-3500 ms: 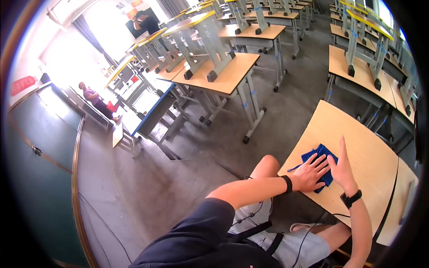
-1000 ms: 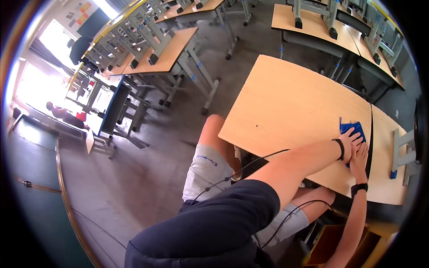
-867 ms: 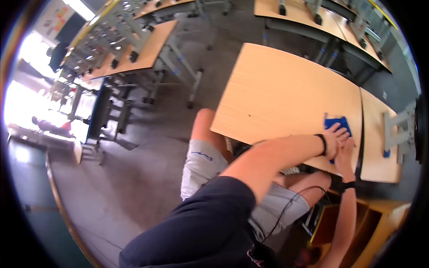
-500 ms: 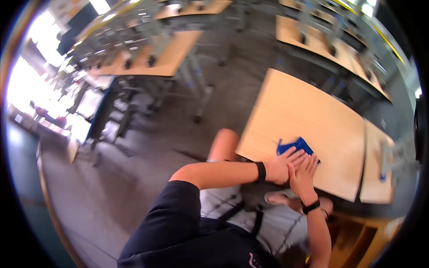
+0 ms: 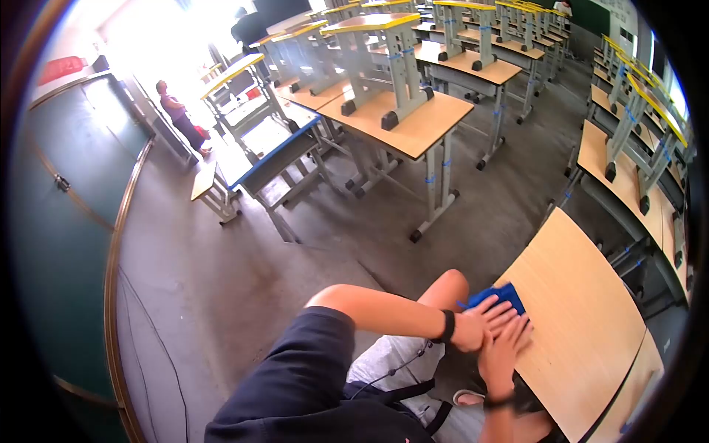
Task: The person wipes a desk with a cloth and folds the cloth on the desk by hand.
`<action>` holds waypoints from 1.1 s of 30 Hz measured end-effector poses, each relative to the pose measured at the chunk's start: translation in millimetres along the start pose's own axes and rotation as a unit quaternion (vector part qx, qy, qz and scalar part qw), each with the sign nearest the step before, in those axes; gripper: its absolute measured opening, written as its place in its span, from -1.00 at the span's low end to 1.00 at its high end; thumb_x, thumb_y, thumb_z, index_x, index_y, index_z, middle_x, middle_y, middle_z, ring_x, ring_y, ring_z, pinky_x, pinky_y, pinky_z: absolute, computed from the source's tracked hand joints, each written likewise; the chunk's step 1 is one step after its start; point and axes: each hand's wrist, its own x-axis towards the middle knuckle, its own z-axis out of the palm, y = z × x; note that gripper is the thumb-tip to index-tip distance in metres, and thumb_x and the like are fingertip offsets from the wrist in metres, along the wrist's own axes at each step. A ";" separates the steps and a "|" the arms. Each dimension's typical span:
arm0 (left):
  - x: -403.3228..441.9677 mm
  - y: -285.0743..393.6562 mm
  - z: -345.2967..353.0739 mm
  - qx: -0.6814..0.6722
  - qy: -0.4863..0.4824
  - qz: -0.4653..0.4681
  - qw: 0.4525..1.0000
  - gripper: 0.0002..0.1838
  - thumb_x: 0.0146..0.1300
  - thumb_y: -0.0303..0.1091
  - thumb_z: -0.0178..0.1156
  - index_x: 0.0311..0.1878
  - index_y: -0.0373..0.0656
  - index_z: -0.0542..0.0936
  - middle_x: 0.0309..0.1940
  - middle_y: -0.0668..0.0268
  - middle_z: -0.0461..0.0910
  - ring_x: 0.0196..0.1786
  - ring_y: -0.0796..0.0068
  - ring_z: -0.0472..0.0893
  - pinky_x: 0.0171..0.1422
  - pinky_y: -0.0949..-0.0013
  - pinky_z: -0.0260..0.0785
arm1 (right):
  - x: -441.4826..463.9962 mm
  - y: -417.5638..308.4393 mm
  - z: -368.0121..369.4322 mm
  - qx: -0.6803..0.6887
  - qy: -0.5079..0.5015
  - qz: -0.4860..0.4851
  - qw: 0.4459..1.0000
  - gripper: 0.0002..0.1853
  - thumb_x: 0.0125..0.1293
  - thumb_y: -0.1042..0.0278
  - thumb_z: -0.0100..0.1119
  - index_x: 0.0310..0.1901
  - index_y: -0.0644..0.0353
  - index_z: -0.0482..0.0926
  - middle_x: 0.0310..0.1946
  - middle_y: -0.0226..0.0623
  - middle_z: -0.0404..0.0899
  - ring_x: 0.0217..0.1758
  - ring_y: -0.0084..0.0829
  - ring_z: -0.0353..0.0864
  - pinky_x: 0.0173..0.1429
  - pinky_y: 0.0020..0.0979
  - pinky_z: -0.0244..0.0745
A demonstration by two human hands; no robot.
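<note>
A blue cloth point(image 5: 507, 295) lies at the left edge of the wooden desk point(image 5: 580, 317) in front of me. My left hand point(image 5: 480, 325) presses on the cloth, its fingers spread flat over the lower part. Against it, partly over its edge, rests my right hand point(image 5: 504, 353), with fingers stretched out toward the cloth. Both wrists carry dark bands. The part of the cloth beneath the fingers is hidden.
Desks with upturned stools or chairs point(image 5: 399, 111) stand in rows ahead and at right. A blue-edged desk point(image 5: 273, 151) is at left, near a standing person point(image 5: 177, 114). Further people are at the back. A green board point(image 5: 66, 244) fills the left side; cables lie on the floor.
Both hands and the blue cloth have moved from the desk's right side to its left edge. The view has swung up, showing more of the room. The hands remain close together.
</note>
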 end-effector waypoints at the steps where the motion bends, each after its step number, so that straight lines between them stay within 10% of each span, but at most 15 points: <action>1: 7.9 10.6 -5.8 0.009 -0.026 0.004 1.000 -0.03 0.25 -0.12 0.12 0.62 -0.31 -0.08 0.65 -0.05 -0.20 0.69 -0.08 -0.27 0.65 -0.25 -0.45 | -3.1 10.9 0.2 -0.018 -0.008 0.022 1.000 -0.10 0.54 -0.20 -0.15 0.55 0.47 -0.09 0.63 0.11 -0.22 0.70 0.15 -0.36 0.60 0.32 -0.43; 9: 121.5 120.7 21.7 -0.146 -0.061 0.141 0.977 0.03 0.02 -0.15 0.29 0.56 -0.38 0.13 0.62 -0.19 -0.20 0.67 -0.20 -0.37 0.61 -0.39 -0.50 | -67.5 178.8 1.3 0.127 0.047 0.190 0.972 -0.10 0.54 -0.37 -0.34 0.57 0.32 -0.03 0.64 0.07 -0.17 0.72 0.01 -0.33 0.61 0.26 -0.48; 13: 168.6 138.8 8.0 -0.311 -0.152 0.334 0.877 -0.40 0.15 -0.11 0.28 0.16 -0.36 0.58 0.24 -0.16 0.49 0.35 -0.16 0.42 0.42 -0.03 0.29 | -99.6 194.7 -73.0 0.090 0.002 0.380 0.921 -0.07 0.51 -0.38 -0.24 0.56 0.34 -0.03 0.63 0.03 -0.11 0.71 0.01 -0.30 0.55 0.41 -0.34; 15: 154.4 132.5 3.0 -0.374 0.051 0.348 0.858 -0.55 0.17 -0.21 0.27 0.04 -0.35 0.60 0.04 -0.09 0.61 0.12 -0.09 0.57 0.27 0.10 0.40 | -111.5 224.2 -61.1 0.012 0.005 0.399 0.917 -0.02 0.50 -0.38 -0.19 0.57 0.36 -0.10 0.64 0.00 -0.19 0.71 0.03 -0.32 0.49 0.51 -0.23; 23: 48.5 -14.4 -18.6 -0.047 0.170 0.052 0.983 -0.30 0.32 -0.12 0.23 0.40 -0.35 0.34 0.47 -0.11 0.23 0.58 -0.09 0.13 0.66 -0.07 -0.08 | -94.8 302.0 -33.0 -0.118 0.039 0.333 0.935 -0.05 0.52 -0.25 -0.10 0.57 0.41 -0.18 0.64 0.11 -0.27 0.70 0.10 -0.38 0.64 0.18 -0.37; 33: 28.3 -37.9 -25.8 -0.080 0.245 0.001 0.966 -0.21 0.18 -0.13 0.36 0.40 -0.29 0.31 0.49 -0.03 0.21 0.58 -0.06 0.12 0.67 -0.13 -0.13 | 59.0 448.3 -63.0 -0.121 -0.040 0.366 0.922 0.14 0.39 -0.54 -0.17 0.60 0.30 -0.29 0.67 -0.07 -0.40 0.72 -0.07 -0.44 0.65 0.21 -0.27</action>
